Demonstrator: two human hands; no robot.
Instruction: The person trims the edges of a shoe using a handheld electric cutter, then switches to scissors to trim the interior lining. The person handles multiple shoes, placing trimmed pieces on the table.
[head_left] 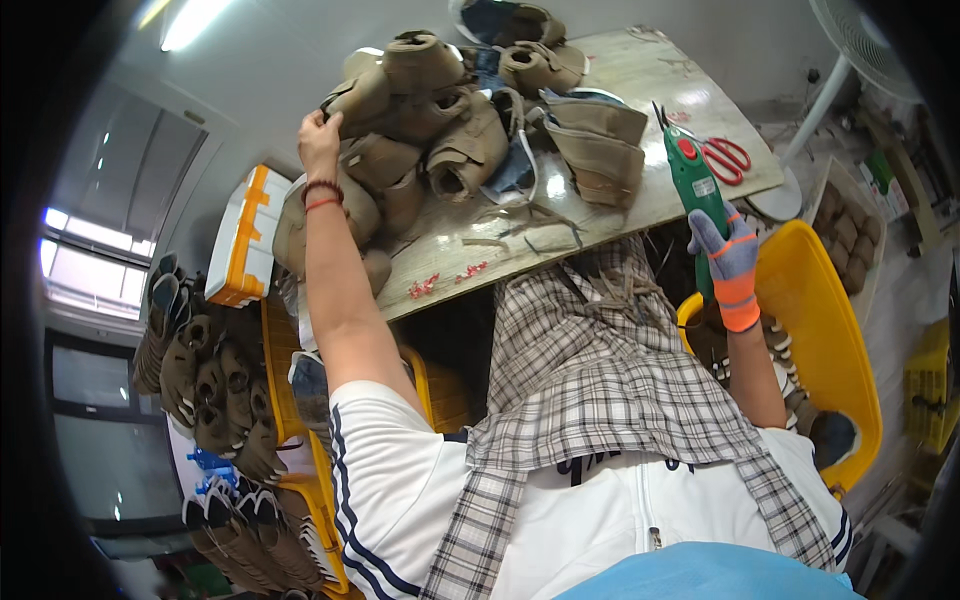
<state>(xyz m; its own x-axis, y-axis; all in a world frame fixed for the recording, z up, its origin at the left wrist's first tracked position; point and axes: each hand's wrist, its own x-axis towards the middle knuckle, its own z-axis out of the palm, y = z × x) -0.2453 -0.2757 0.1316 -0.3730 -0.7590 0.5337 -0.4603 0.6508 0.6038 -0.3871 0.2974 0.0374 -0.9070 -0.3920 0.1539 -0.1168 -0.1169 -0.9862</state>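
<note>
My bare left hand [320, 145] reaches to the far left of the table, its fingers closed on the edge of a brown shoe upper [357, 100] at the side of a heap. More curled brown shoe uppers [468, 148] lie piled beside it, some with blue lining showing. My right hand [728, 255], in a grey and orange glove, is wrapped round green handheld electric scissors [692, 172] with a red button, blades pointing away from me. Just right of their blades lie red-handled scissors [728, 160]. A separate stack of uppers [598, 148] stands nearer the table's middle.
Cut strips [535, 232] and red scraps [424, 286] lie along the near edge of the table [690, 85]. A yellow bin [812, 300] with footwear stands at my right. An orange and white box [240, 235] and hanging uppers [205, 375] are on the left; a fan [865, 45] stands far right.
</note>
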